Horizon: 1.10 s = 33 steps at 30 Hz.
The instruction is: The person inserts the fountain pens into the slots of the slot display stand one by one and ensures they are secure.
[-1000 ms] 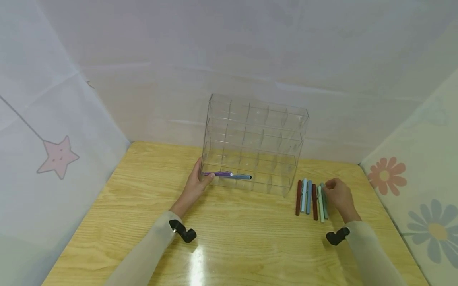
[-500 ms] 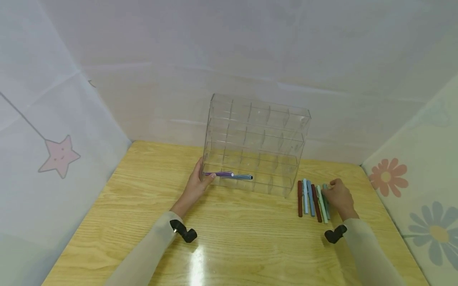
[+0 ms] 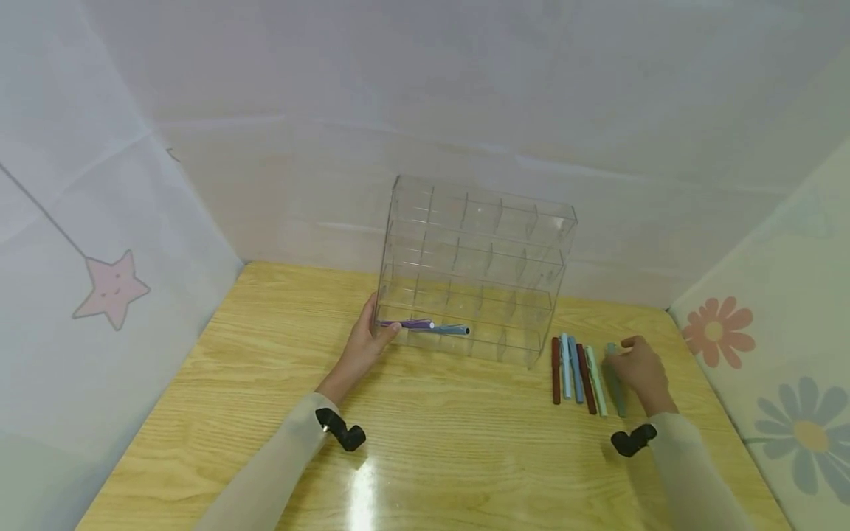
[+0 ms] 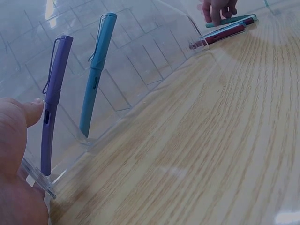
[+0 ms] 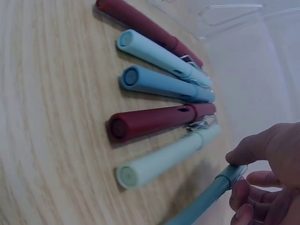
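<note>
Holding the clear rack point(image 3: 478, 221) by its lower left corner with the left hand point(image 3: 361, 344), near the back edge of the table point(image 3: 451, 442) — with the thumb bent over the front and the other fingers mostly hidden. Pinching the grey-green pen point(image 5: 205, 200) by its cap between thumb and fingers of the right hand point(image 3: 643, 371), toward the right edge of the table, apart from the pale green pen point(image 5: 161, 160). Cannot tell whether lifted or yet lying on the table.

To see beyond the pale green pen, in order toward the rack: a dark red pen point(image 5: 154, 123), a blue pen point(image 5: 164, 86), a light blue pen point(image 5: 159, 56) and another dark red pen point(image 5: 150, 28). To see in the bottom row of the rack, at its left end: a purple pen point(image 4: 54, 89) and, beside it, a teal pen point(image 4: 91, 96), both with the cap outward.

Judging from this, probably busy with taking up one more pen, with two already in the rack. For the next move, likely necessary to hold the rack steady, to raise the grey-green pen, to carry it leftward across the table and to direct the barrel end into a bottom compartment — perhaps to the right of the teal pen
</note>
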### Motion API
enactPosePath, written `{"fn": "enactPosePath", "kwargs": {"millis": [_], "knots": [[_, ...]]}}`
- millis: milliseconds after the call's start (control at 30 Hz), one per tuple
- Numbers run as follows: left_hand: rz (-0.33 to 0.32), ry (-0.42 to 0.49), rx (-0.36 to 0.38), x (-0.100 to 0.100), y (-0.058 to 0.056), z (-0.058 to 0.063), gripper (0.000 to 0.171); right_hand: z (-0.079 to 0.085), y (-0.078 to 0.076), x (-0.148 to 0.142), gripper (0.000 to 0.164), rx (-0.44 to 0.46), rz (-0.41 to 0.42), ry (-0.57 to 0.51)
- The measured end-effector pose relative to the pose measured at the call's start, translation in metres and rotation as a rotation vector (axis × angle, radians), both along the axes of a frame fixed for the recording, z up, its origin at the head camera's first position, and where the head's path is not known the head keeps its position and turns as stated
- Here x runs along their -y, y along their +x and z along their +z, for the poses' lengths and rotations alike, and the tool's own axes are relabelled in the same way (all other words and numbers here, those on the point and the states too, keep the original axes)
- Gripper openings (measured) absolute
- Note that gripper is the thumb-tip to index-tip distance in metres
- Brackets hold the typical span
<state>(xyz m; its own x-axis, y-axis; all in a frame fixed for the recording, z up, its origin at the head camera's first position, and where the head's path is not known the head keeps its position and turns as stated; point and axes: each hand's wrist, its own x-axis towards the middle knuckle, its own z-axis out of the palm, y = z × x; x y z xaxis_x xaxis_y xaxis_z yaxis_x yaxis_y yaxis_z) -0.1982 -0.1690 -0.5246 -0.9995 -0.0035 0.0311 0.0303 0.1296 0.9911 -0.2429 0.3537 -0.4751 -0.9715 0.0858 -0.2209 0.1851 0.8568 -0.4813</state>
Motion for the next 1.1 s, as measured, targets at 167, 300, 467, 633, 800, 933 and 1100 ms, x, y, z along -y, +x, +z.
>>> {"fn": "enactPosePath", "kwargs": {"millis": [167, 300, 467, 633, 800, 933, 1100], "knots": [[0.0, -0.008, 0.0, 0.0, 0.0, 0.0, 0.089, 0.013, 0.007, -0.006, 0.069, -0.034, 0.011, -0.027], [-0.004, -0.012, -0.004, 0.0, -0.001, -0.001, 0.088, 0.022, 0.013, -0.012, 0.07, -0.063, -0.007, -0.035], [-0.008, -0.005, -0.013, 0.001, -0.001, -0.003, 0.087, 0.032, 0.019, -0.017, 0.068, -0.149, -0.001, -0.041], [-0.011, -0.007, -0.019, 0.001, -0.002, -0.003, 0.086, 0.045, 0.026, -0.017, 0.064, -0.214, 0.007, -0.04], [-0.008, -0.021, -0.026, 0.001, -0.002, -0.002, 0.087, 0.061, 0.03, -0.008, 0.057, -0.29, 0.032, -0.041], [-0.007, -0.019, -0.027, 0.0, -0.001, -0.001, 0.088, 0.072, 0.034, 0.002, 0.048, -0.338, 0.047, -0.039], [-0.008, -0.014, -0.024, 0.0, -0.001, 0.0, 0.087, 0.086, 0.04, 0.014, 0.044, -0.346, 0.066, -0.104]]}}
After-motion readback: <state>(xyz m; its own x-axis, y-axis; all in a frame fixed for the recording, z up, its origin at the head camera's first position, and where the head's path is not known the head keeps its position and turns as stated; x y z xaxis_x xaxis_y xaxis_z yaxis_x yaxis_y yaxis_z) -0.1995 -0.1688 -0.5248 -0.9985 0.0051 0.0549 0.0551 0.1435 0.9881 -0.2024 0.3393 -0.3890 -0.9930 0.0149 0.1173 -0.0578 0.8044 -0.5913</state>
